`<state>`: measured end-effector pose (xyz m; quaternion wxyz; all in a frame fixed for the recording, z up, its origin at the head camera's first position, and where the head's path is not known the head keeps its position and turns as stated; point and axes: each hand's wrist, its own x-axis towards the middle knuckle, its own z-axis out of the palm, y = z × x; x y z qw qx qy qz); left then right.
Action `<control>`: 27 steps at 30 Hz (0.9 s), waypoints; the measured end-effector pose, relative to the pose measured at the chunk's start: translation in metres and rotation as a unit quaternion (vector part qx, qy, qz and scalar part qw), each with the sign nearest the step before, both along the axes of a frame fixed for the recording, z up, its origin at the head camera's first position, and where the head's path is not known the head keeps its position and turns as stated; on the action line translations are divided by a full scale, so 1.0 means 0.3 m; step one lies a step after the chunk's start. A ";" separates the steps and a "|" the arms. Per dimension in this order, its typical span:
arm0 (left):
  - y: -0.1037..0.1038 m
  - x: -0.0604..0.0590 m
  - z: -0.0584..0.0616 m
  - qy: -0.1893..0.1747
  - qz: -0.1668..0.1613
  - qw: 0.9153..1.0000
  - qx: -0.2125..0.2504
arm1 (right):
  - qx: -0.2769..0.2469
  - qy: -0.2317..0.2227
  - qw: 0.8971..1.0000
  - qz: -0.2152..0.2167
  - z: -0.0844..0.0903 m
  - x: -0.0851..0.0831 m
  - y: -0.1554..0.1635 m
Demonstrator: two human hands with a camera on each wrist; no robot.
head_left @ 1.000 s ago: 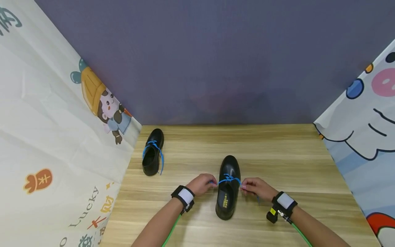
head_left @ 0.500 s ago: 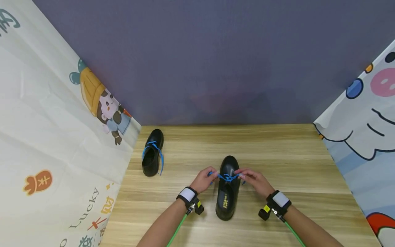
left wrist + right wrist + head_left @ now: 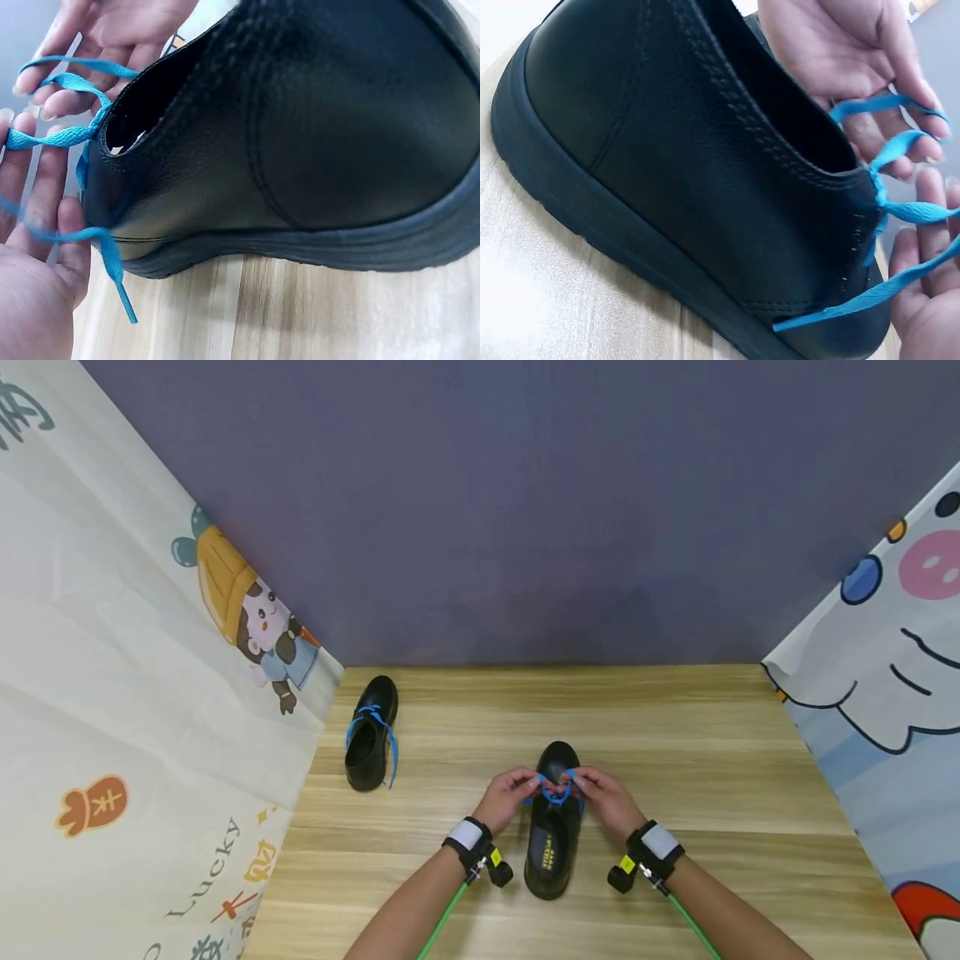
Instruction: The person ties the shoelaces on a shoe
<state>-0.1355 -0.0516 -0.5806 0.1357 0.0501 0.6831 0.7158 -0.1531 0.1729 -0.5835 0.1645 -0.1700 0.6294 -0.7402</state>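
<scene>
The black shoe [image 3: 553,831] stands on the table [image 3: 712,760] between both wrists. The left hand [image 3: 510,795] and right hand [image 3: 603,797] each pinch a loop of its blue lace [image 3: 556,787] above the tongue.

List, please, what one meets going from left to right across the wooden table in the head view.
Far black shoe with blue laces, left hand, near black shoe, right hand.

Black shoe [image 3: 553,827], blue lace [image 3: 556,792], wood-grain table [image 3: 712,752].

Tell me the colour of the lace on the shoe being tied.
Bright blue lace, clearest in the right wrist view.
</scene>
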 end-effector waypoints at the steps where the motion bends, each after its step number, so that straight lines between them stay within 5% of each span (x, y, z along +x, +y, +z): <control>1: 0.003 -0.001 -0.003 -0.001 0.004 1.000 -0.002 | 0.026 0.002 1.000 -0.009 -0.002 0.001 -0.005; 5: 0.013 -0.003 -0.008 -0.003 0.027 1.000 -0.010 | 0.108 0.022 0.993 -0.032 -0.012 0.004 -0.021; 12: 0.033 -0.005 0.004 -0.014 0.073 0.997 -0.008 | 0.136 0.080 0.987 -0.040 -0.024 -0.002 -0.037; 27: 0.056 -0.023 0.001 -0.025 0.090 0.995 0.038 | 0.136 0.022 0.987 -0.079 0.010 0.000 -0.043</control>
